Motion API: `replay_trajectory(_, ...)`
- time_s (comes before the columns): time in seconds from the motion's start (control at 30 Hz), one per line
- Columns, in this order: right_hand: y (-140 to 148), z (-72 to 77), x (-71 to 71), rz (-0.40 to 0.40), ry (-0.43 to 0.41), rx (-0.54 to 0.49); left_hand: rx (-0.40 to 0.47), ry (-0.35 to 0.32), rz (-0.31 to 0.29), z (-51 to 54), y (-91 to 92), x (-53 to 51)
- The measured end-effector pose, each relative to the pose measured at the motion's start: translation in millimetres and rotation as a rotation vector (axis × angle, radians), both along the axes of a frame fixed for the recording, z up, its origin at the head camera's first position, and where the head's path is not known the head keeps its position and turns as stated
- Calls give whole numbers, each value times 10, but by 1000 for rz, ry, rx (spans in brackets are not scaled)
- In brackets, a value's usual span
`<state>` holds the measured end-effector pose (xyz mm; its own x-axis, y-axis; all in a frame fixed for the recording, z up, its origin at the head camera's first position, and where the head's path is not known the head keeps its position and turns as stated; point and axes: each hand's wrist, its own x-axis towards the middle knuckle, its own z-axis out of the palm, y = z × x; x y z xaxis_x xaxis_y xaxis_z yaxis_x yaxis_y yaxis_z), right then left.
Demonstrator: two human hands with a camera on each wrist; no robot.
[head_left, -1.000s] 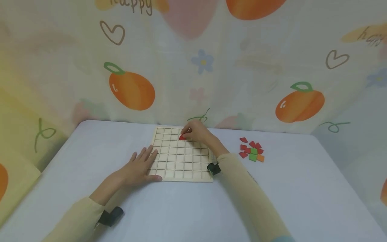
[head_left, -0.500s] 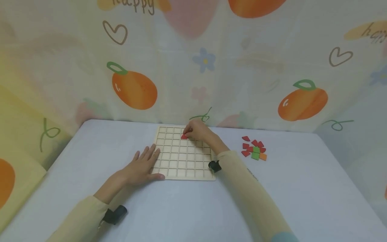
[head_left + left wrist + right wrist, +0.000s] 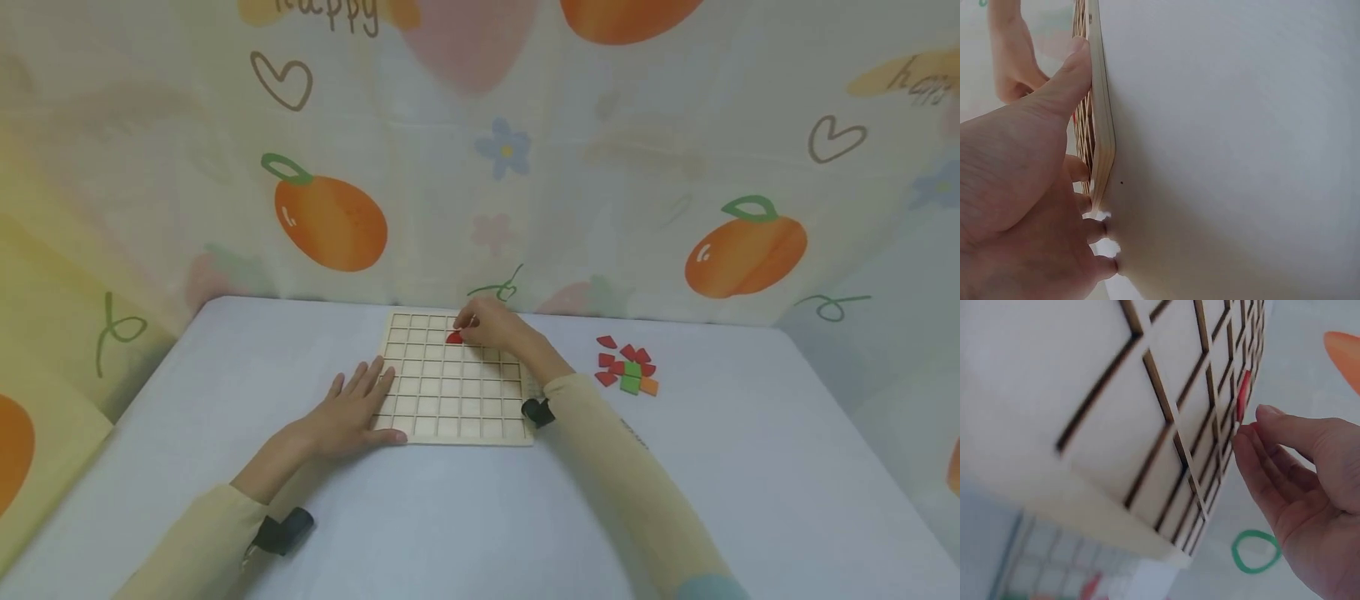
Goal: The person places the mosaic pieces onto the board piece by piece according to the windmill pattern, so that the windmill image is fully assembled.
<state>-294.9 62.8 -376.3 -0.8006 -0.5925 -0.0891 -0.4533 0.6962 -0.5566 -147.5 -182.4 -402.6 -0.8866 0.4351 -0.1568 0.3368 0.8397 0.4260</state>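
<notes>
The pale wooden grid board [image 3: 450,444] lies on the white table. My left hand [image 3: 341,421] is spread at its left side, thumb on the near edge and fingers reaching the left edge. Over the far part of the board, my right hand [image 3: 491,325] has its thumb and index finger together. A red piece [image 3: 454,337] lies on the grid beside those fingertips. In the right wrist view this red piece [image 3: 1243,394] stands out on the grid, and a bit of red shows pinched between thumb and fingers of the right hand [image 3: 1310,481].
Right of the board lies a loose group of several red pieces [image 3: 606,378], with two green squares [image 3: 630,384] and an orange square [image 3: 648,387]. A patterned cloth [image 3: 600,208] hangs behind the table.
The head view has shifted slightly. Both hands keep nearly the same places on the board, and the red piece by the right fingertips shows a little more clearly.
</notes>
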Motion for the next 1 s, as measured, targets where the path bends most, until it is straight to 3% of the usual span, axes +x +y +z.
replay_trajectory(0.27, 248, 145, 50, 23, 80, 54, 18, -11, -15, 31, -3, 7)
replay_trajectory(0.9, 1010, 187, 177, -68, 133, 3, 7, -2, -11, 32, -9, 25)
replay_trajectory(1.0, 1128, 189, 192, -112, 117, 9, 10, 1, -11, 37, -7, 26)
